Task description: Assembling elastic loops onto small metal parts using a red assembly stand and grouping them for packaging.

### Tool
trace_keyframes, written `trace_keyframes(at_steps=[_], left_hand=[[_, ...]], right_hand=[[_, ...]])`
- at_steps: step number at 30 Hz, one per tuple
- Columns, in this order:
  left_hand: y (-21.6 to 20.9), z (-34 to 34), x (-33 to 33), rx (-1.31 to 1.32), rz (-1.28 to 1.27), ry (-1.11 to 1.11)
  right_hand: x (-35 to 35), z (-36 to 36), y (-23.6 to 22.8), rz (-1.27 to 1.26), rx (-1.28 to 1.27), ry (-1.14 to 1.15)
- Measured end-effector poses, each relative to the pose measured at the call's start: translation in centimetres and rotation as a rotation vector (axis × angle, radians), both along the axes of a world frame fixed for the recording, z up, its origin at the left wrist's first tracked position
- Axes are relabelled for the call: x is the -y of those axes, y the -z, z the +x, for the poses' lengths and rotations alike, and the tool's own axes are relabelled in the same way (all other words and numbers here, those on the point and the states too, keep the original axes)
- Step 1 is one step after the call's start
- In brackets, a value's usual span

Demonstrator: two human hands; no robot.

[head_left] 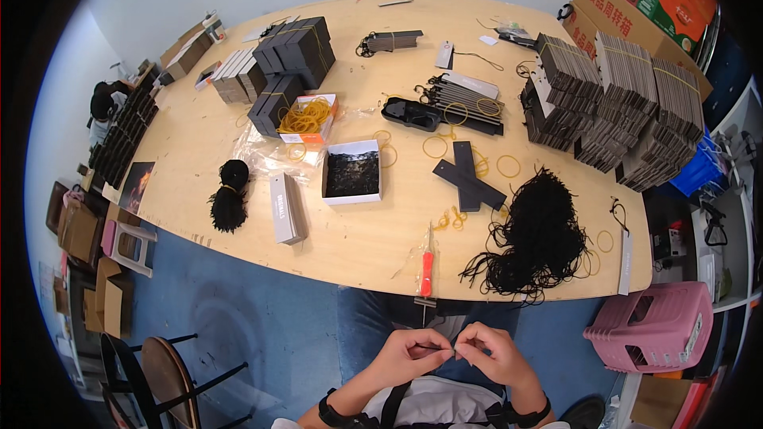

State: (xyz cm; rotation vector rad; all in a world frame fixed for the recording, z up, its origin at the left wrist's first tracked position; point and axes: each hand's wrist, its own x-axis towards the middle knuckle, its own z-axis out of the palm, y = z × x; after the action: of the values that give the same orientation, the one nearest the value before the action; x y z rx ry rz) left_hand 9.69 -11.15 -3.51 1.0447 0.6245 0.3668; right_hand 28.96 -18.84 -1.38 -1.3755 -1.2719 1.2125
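Note:
Over my lap, just off the table's near edge, my left hand (412, 356) and my right hand (486, 351) meet with fingertips pinched together. A thin black cord (431, 348) shows at the left fingers and runs toward the right fingertips; its ends are too small to make out. On the table ahead lies a big loose heap of black cords (542, 230). A red-handled pointed tool (427, 273) lies at the edge. Dark grey tags (467, 179) are crossed near the heap, and a white box (352, 172) holds small black pieces.
Stacked tag bundles (636, 103) fill the table's right side. Dark grey blocks (296, 52) and a box of yellow rubber bands (308, 117) stand left. A tied black cord bundle (230, 195) sits by a pale tag stack (287, 208). A pink stool (653, 327) stands at right.

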Motion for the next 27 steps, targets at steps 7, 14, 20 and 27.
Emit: trace_keyframes(at_steps=[7, 14, 20, 27], left_hand=[[-0.2, 0.1, -0.3, 0.115, -0.368, -0.017], [-0.5, 0.2, -0.3, 0.181, -0.433, -0.088], [-0.5, 0.6, 0.1, 0.005, -0.177, -0.204], [-0.8, 0.7, 0.9, -0.012, 0.059, -0.202]], right_hand=[[-0.1, -0.3, -0.9, 0.237, 0.174, -0.021], [-0.5, -1.2, -0.6, 0.575, 0.589, 0.098], [-0.1, -1.7, -0.1, 0.346, 0.299, 0.148], [0.2, -1.7, 0.1, 0.133, 0.126, 0.18]])
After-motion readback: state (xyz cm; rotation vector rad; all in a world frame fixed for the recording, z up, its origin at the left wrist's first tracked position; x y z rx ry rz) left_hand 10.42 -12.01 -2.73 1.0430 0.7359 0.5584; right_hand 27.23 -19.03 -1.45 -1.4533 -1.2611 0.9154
